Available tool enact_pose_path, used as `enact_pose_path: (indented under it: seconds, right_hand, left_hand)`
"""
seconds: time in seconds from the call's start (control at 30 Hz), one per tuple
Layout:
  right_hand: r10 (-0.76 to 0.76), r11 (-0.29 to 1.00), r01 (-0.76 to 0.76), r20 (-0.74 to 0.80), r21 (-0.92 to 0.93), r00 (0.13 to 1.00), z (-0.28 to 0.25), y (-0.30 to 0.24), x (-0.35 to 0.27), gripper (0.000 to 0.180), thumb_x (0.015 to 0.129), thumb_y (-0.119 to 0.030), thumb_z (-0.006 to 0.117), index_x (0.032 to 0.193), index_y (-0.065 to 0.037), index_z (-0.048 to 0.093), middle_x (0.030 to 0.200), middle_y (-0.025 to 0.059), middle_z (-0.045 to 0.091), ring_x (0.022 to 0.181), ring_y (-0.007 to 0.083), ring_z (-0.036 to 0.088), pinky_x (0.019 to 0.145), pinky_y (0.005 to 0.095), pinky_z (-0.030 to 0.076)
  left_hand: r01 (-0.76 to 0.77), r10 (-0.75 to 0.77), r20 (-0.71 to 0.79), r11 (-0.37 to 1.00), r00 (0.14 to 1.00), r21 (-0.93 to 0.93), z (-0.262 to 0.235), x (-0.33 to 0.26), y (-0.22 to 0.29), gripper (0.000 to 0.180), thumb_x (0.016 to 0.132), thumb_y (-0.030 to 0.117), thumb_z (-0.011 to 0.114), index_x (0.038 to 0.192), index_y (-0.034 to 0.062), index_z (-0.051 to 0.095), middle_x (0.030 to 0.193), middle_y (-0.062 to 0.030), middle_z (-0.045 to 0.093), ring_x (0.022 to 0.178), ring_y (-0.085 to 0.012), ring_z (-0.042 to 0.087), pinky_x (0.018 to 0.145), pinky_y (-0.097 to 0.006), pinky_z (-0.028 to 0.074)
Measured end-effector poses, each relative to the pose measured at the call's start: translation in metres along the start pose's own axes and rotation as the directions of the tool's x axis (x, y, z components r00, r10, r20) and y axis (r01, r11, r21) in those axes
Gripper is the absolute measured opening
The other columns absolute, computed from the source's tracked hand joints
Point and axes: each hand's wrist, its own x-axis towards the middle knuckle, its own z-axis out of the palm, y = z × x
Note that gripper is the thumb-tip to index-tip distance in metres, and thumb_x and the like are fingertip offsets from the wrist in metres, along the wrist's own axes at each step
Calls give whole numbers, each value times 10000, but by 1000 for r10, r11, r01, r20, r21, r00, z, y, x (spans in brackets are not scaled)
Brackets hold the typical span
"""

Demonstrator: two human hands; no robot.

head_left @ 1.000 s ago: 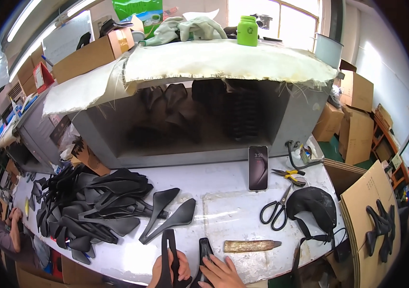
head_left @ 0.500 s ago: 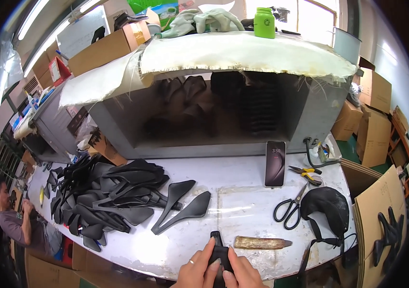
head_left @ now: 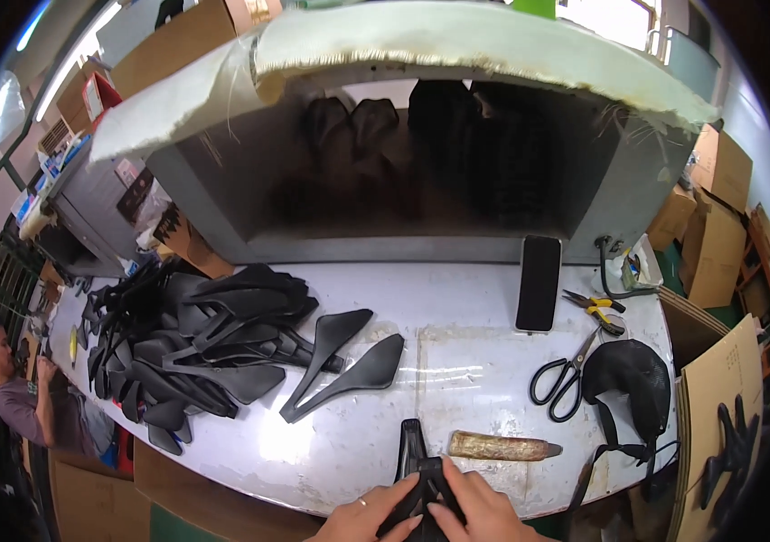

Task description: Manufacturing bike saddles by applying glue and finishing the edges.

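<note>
At the near edge of the table, a black bicycle saddle piece (head_left: 413, 443) points its narrow nose away from me. My left hand (head_left: 374, 515) grips it from the left, a ring on one finger. My right hand (head_left: 483, 508) holds the other side, and both thumbs press on its middle. The rear of the piece is hidden by my hands and the frame's lower edge. Just beyond my right hand lies a worn tool handle (head_left: 498, 446) with a short dark tip. A forked black saddle piece (head_left: 362, 369) rests on the table farther left.
A heap of black saddle pieces (head_left: 213, 348) covers the table's left part. On the right are a phone (head_left: 539, 285), yellow-handled pliers (head_left: 600, 312), black scissors (head_left: 566, 379) and a black fabric item with straps (head_left: 629, 388). A grey open-fronted box (head_left: 403, 250) stands behind. Another person (head_left: 28, 397) sits at far left.
The view has tipped downward. My hands now spread farther apart on the saddle piece, and more of its nose shows. The phone's screen has gone dark.
</note>
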Motion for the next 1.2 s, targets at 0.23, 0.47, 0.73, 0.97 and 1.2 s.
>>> enact_pose_path:
  seconds: [0.23,0.47,0.73,0.97,1.2]
  right_hand:
    - [-60,691,371,463,-620,884,2,44,7,482,840,-155,618,1270,63,621,1280,220,623,1033,295,630,964,456,508]
    - [-130,789,308,345,-531,930,11,64,30,289,870,-53,617,1133,50,675,1367,164,577,1063,274,583,677,357,584]
    - [8,812,240,421,-533,907,11,64,42,354,873,-30,591,1213,56,639,1370,179,581,1067,306,604,709,382,596]
    - [69,883,146,431,-446,900,9,66,48,402,874,-4,588,1270,60,609,1259,184,629,1100,295,614,769,376,603]
    - [252,938,-117,411,-326,876,5,53,56,424,923,1,581,1344,44,564,1188,227,630,1041,366,657,813,393,595]
  left_hand:
    - [285,-306,98,941,947,180,20,-18,-34,523,954,90,648,1450,21,496,1071,-242,653,881,-426,664,708,-463,549]
    - [365,-366,-35,930,930,-27,11,19,-55,376,976,66,631,1349,31,609,1061,-243,704,848,-445,688,737,-453,576]
    - [267,-268,-19,949,963,168,17,34,-82,459,899,83,736,1341,7,638,688,-95,584,533,-234,582,504,-344,502]
    - [282,-289,13,941,957,187,15,38,-87,484,873,72,759,1344,42,653,688,-76,580,544,-223,584,501,-343,503]
    - [280,-309,110,934,945,222,5,35,-91,486,870,78,755,1346,60,658,686,-65,569,542,-213,570,497,-335,495]
